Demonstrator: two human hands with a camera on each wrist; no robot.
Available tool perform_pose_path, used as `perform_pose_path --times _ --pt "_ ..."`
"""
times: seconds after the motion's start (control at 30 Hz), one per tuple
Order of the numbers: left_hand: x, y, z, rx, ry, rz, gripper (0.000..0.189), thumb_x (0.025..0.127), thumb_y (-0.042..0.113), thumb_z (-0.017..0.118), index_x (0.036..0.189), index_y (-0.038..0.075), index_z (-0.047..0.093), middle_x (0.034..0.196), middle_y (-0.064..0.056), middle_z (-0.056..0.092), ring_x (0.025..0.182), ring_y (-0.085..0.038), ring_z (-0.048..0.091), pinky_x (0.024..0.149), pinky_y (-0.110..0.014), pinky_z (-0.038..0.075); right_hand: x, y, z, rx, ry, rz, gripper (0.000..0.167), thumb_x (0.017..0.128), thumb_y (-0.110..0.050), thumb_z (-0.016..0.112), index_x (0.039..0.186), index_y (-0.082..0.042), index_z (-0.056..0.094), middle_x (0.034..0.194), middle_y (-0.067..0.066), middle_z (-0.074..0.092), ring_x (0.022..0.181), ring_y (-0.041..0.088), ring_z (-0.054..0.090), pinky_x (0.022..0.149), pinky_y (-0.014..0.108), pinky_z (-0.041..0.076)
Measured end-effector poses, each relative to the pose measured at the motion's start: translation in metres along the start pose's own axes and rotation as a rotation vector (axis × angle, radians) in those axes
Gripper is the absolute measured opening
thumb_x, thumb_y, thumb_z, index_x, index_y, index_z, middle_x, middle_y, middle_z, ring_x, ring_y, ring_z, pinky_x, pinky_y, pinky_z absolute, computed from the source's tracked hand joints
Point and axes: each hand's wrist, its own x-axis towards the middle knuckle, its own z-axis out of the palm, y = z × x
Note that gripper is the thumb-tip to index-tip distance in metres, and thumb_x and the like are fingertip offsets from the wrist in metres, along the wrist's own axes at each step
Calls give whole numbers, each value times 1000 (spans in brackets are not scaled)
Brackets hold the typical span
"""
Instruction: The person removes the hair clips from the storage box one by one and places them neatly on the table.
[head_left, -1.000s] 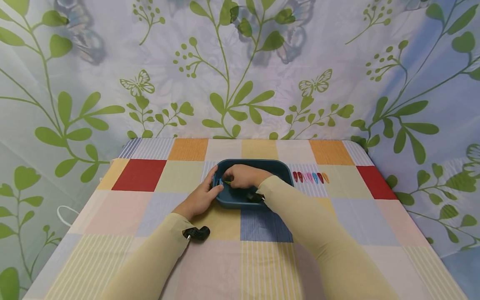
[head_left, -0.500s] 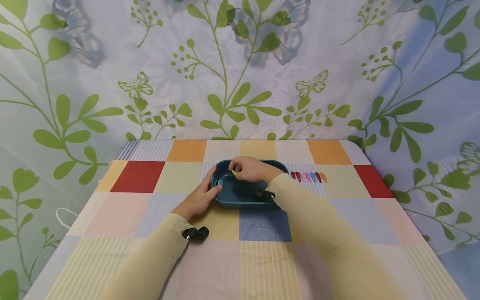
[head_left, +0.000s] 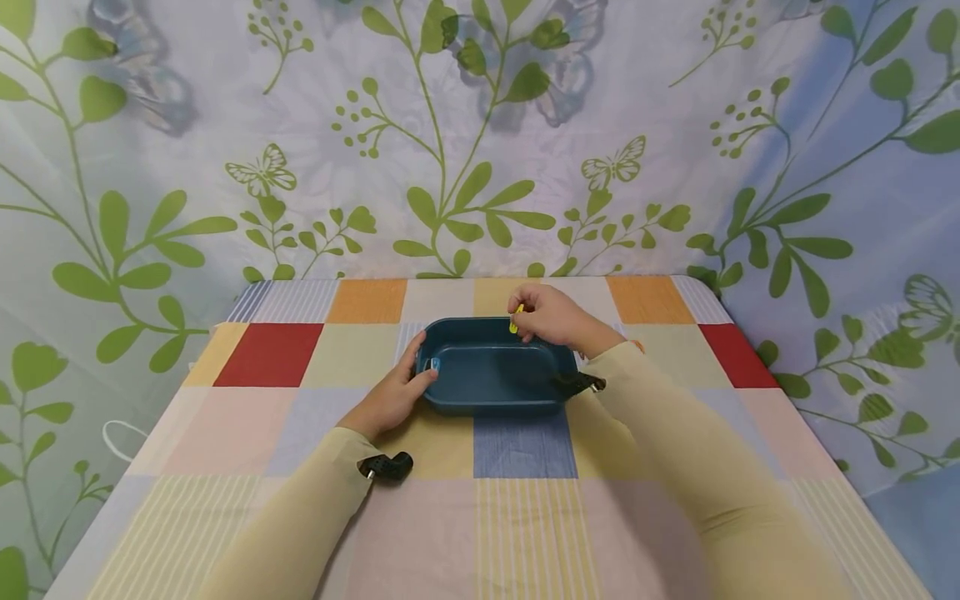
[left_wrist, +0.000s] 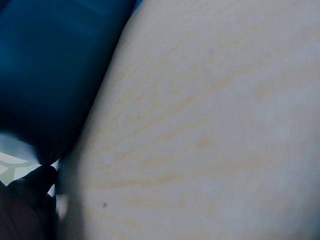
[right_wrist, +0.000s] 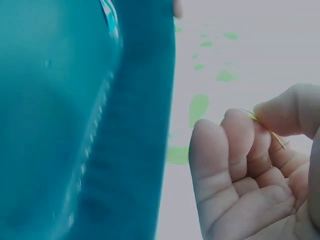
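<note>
A yellow hair clip (head_left: 517, 319) is pinched between thumb and fingers of my right hand (head_left: 551, 315), above the far right rim of a dark blue tray (head_left: 495, 408). In the right wrist view the same hair clip (right_wrist: 252, 116) shows edge-on at the thumb tip. My left hand (head_left: 390, 400) grips the tray's left end, its thumb over the rim and its fingers along the outer side. A light blue hair clip (head_left: 435, 364) lies inside the tray at that end, near the left thumb. The left wrist view shows mostly tray wall (left_wrist: 55, 65) and cloth.
To the right of the tray lies a row of hair clips, mostly hidden by the right hand and sleeve; an orange clip (head_left: 638, 345) peeks out. A patchwork cloth (head_left: 405, 533) covers the table. A leaf-patterned curtain (head_left: 315, 167) hangs behind its far edge.
My right hand has lifted the yellow hair clip from the tray's left end and carried it right, over the far rim. The left hand stays at the tray.
</note>
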Motion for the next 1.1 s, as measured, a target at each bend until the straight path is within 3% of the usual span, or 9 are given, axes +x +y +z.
perform_pose_path --times 0.27,0.47,0.6,0.73,0.83,0.97,1.1 --pt "-1 2 -1 21 2 0 77 111 38 48 170 39 -1 179 -9 4 163 -39 11 130 -63 14 -31 18 -45 50 134 82 28 109 -13 50 120 2 70 92 10 72 84 21 72 82 33 63" --pt "0 0 0 32 7 -6 76 111 38 48 170 38 0 179 -7 5 163 -38 14 129 -63 15 -48 41 -69 76 153 108 36 110 -17 51 137 4 64 120 19 74 94 6 71 86 21 59" --pt "0 0 1 36 5 -16 76 111 40 48 169 42 -1 179 -8 6 162 -40 16 129 -64 16 -62 56 -84 79 165 140 43 112 -21 50 145 4 57 142 23 65 106 6 66 90 20 54" --pt "-1 1 1 40 5 -27 75 111 41 48 168 45 -1 179 -8 5 163 -39 15 129 -64 15 -72 76 -99 42 194 205 48 112 -26 52 151 1 53 153 23 57 115 6 59 92 24 48" --pt "-1 1 1 39 4 -30 75 111 40 47 168 45 -2 179 -8 4 163 -40 13 129 -64 14 -79 92 -109 -20 230 243 49 111 -27 55 152 -1 54 154 22 56 110 5 60 92 25 48" --pt "-2 2 1 30 4 -39 75 112 40 47 168 46 -2 179 -8 5 163 -40 13 129 -65 13 -90 108 -116 -82 264 286 48 109 -24 57 150 1 55 152 24 56 105 14 64 95 27 52" --pt "-2 5 2 16 2 -47 75 111 39 47 168 46 -2 178 -10 7 163 -38 14 129 -64 13 -99 120 -119 -82 275 353 47 111 -25 51 150 1 55 152 24 56 116 34 64 101 33 52"
